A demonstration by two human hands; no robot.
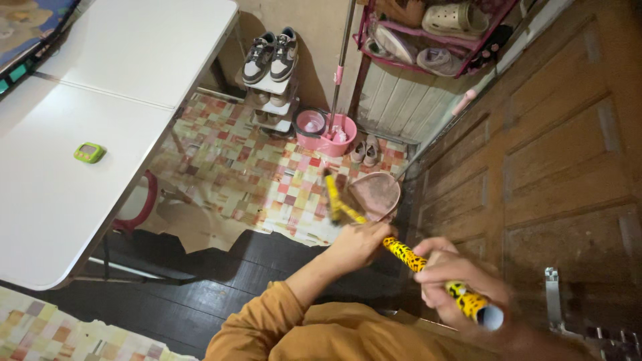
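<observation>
Both hands grip a long yellow stick with black spots (404,254) that runs from lower right up to the left, with a blurred, bent yellow section (334,197) at its far end. My left hand (358,244), on an orange-sleeved arm, holds the middle of the stick. My right hand (455,281) grips it close to the pale end cap (491,318). Just beyond the stick's far end, a round pinkish mesh pan (376,194) lies on the floor.
A white folding table (80,200) at left carries a small green timer (89,152); a red stool (140,204) sits under it. Sneakers (271,57) on a small rack, a pink mop bucket (326,130), small shoes (365,151), a sandal rack (435,33). Wooden door (562,154) at right.
</observation>
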